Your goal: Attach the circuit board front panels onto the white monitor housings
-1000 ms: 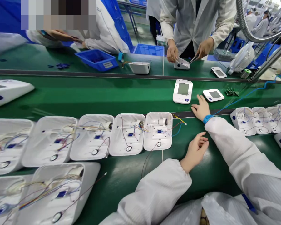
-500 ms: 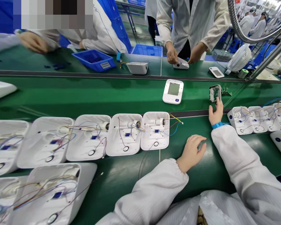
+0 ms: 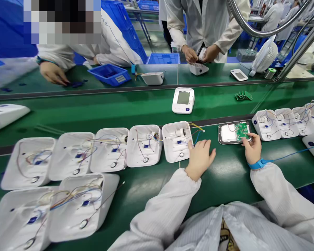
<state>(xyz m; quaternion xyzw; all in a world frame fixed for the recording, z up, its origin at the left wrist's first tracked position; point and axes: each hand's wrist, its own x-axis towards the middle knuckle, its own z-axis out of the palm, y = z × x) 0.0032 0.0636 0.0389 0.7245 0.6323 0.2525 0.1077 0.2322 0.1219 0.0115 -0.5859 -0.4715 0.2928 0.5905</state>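
My right hand [image 3: 253, 150], with a blue wrist strap, pinches the right end of a display panel [image 3: 228, 133] turned back side up. A green circuit board [image 3: 241, 130] shows on that panel. My left hand [image 3: 199, 158] is beside the right edge of a white monitor housing [image 3: 170, 148], thumb at its rim and fingers apart; whether it touches is hard to tell. Inside this housing are thin wires, a small blue part and a round disc. Its yellow, red and blue wires [image 3: 197, 130] reach out past the rim near my left fingers.
Several similar housings [image 3: 143, 157] line the bench to the left, others [image 3: 269, 130] to the right. On the green belt lie a white monitor [image 3: 183, 101] and a stack of circuit boards [image 3: 243, 96]. Opposite, a co-worker's hands [image 3: 211, 52] handle a housing; a fan [image 3: 265, 57] stands nearby.
My right hand has brought the display panel from the belt to the bench, nearer to me. My left hand has moved up and left to the nearest housing. The view has shifted slightly.
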